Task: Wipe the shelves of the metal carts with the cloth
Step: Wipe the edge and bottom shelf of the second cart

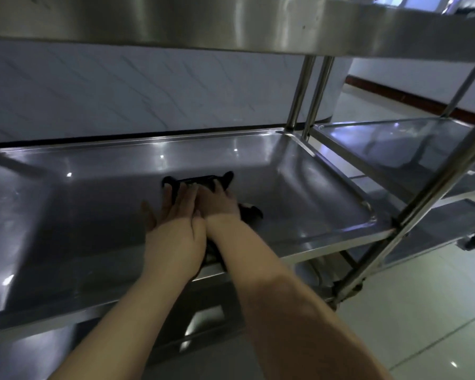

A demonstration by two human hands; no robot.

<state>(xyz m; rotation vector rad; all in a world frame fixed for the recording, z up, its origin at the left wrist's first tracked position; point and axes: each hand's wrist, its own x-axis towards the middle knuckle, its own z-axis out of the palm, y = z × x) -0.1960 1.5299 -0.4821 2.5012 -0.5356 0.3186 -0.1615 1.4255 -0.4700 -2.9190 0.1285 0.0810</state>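
A dark cloth (198, 180) lies on the middle shelf (299, 171) of a stainless steel cart. Both hands lie side by side on top of it, near the shelf's centre. My left hand (173, 215) presses flat on the cloth with straight fingers and the thumb spread out to the left. My right hand (218, 200) presses down beside it, fingers extended over the cloth. Cloth edges show past the fingertips and to the right of my right wrist (251, 212). Most of the cloth is hidden under the hands.
The cart's upper shelf (231, 26) overhangs close above. Upright posts (299, 94) stand at the shelf's far right corner and a slanted post (422, 198) at the near right. A second metal cart (395, 138) stands to the right. A marbled wall lies behind; tiled floor below right.
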